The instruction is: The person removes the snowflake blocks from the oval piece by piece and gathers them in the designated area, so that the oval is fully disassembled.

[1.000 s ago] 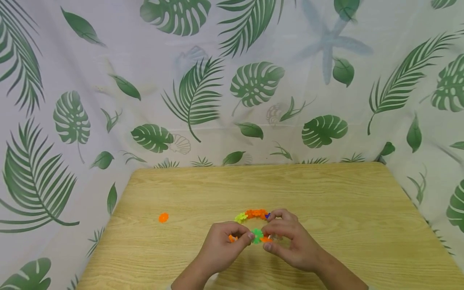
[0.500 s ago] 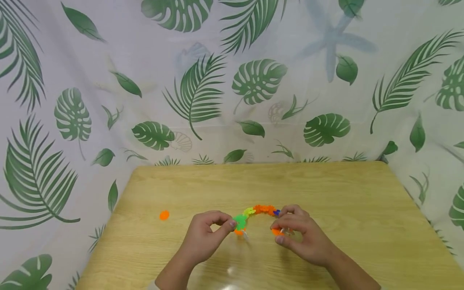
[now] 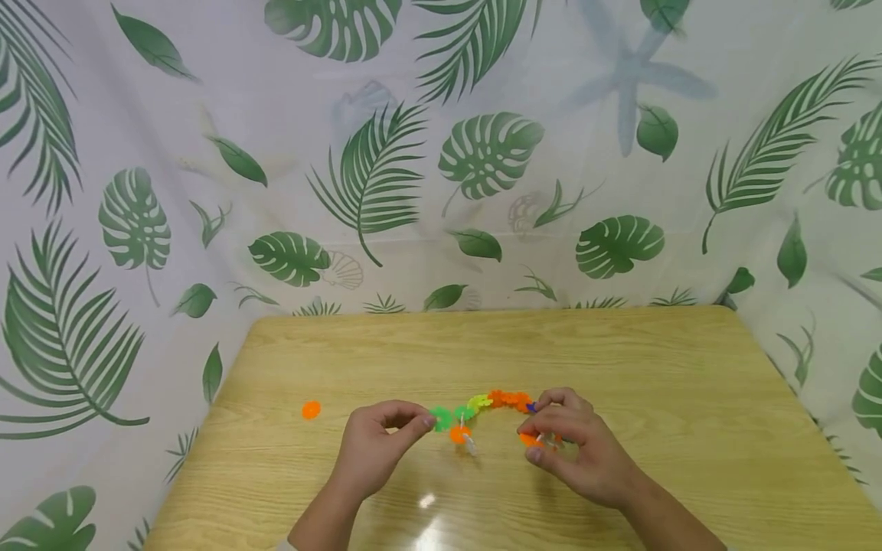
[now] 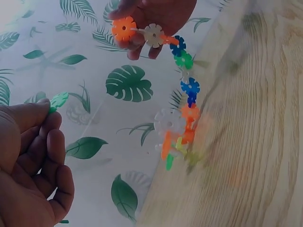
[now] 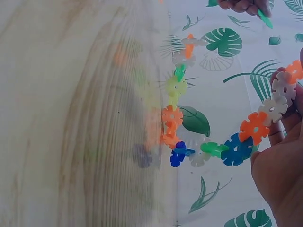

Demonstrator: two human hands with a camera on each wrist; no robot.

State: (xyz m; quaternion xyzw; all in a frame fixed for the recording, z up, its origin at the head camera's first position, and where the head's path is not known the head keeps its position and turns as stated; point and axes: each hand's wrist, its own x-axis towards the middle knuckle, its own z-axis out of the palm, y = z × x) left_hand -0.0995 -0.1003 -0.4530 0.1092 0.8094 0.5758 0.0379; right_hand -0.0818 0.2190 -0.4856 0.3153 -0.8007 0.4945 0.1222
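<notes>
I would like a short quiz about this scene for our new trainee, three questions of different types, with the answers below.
1. True or false: the left hand pinches a blue disc.

2. Choose one. The loose disc lying on the table is:
A) yellow
B) orange
C) green

3. Fill in the missing word: the chain is held by the ____ hand.

Key:
1. False; it pinches a green disc.
2. B.
3. Right, as in right hand.
</notes>
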